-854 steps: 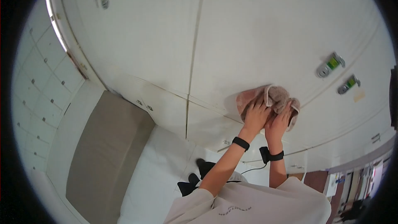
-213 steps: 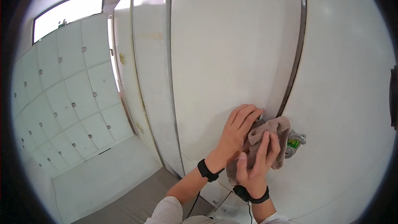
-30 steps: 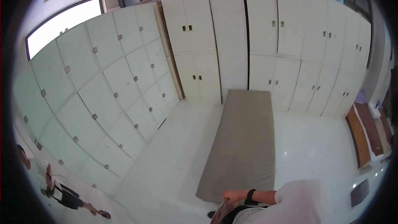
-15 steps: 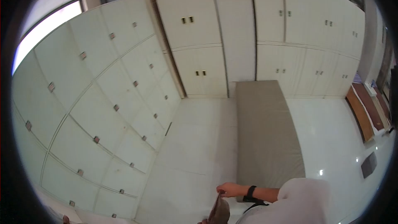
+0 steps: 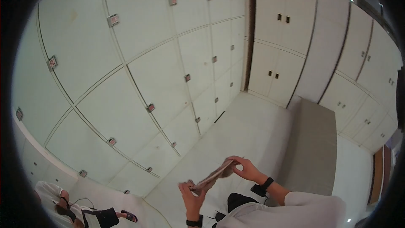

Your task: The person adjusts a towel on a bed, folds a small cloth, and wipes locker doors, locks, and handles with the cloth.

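A brownish piece of cloth is stretched between my two hands, low in the middle of the view. My left hand grips its lower left end, with the fingers up and a dark band on the wrist. At the upper right end my right hand pinches the cloth between thumb and fingers, and a black band circles that wrist. The cloth hangs in the air over the white floor, slightly tilted and bunched at both ends.
White lockers with small numbered locks line the left. Cabinets stand at the back. A long grey-brown padded bench lies to the right. Another person in a white top is at the lower left, near a cable on the floor.
The view has turned left towards the lockers. Both hands have come up further into view, with the cloth now spread between them. The other person now shows at the lower left.
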A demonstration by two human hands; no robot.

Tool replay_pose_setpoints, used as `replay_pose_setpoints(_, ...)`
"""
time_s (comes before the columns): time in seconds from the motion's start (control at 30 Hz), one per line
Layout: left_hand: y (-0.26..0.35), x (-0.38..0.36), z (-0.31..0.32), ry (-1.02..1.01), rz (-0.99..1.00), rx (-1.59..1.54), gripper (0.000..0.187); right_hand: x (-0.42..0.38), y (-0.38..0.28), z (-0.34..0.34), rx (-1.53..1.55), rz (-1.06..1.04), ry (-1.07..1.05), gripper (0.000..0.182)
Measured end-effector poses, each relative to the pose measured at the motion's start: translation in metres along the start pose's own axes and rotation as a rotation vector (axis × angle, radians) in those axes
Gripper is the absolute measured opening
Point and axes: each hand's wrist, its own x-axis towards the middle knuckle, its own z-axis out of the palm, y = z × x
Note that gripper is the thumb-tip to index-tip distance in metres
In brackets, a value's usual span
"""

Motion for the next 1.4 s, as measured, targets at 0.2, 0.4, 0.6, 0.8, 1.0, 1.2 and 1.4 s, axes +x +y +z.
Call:
replay_pose_setpoints(0.2, -0.111, 0.182, -0.038, 0.380, 0.280, 0.324, 0.051, 0.200, -0.003, 0.034, 0.168, -0.222, -0.039, 0.062)
replay_pose_setpoints(0.4, -0.125, 0.375, 0.012, 0.586, 0.209, 0.088, 0.056, 0.379, 0.032, 0.070, 0.142, -0.367, 0.078, 0.077)
replay_pose_setpoints(0.6, -0.150, 0.535, 0.097, 0.250, 0.276, 0.422, 0.070, 0.539, 0.082, 0.068, 0.077, -0.374, 0.072, 0.090)
replay_pose_setpoints(0.8, -0.184, 0.658, 0.167, 0.229, 0.221, 0.854, 0.069, 0.669, 0.145, 0.027, -0.042, -0.403, 0.169, 0.088)
replay_pose_setpoints(1.0, -0.182, 0.732, 0.258, 0.370, 0.331, 0.773, 0.064, 0.777, 0.188, -0.008, -0.227, -0.288, 0.131, 0.088)
replay_pose_setpoints(1.2, -0.152, 0.777, 0.337, 0.010, 0.186, 0.529, 0.054, 0.825, 0.245, -0.060, -0.021, -0.295, 0.421, 0.089)
replay_pose_setpoints(1.4, -0.109, 0.845, 0.444, 0.021, 0.179, 0.512, 0.055, 0.882, 0.293, -0.177, -0.065, -0.234, 0.448, 0.085)
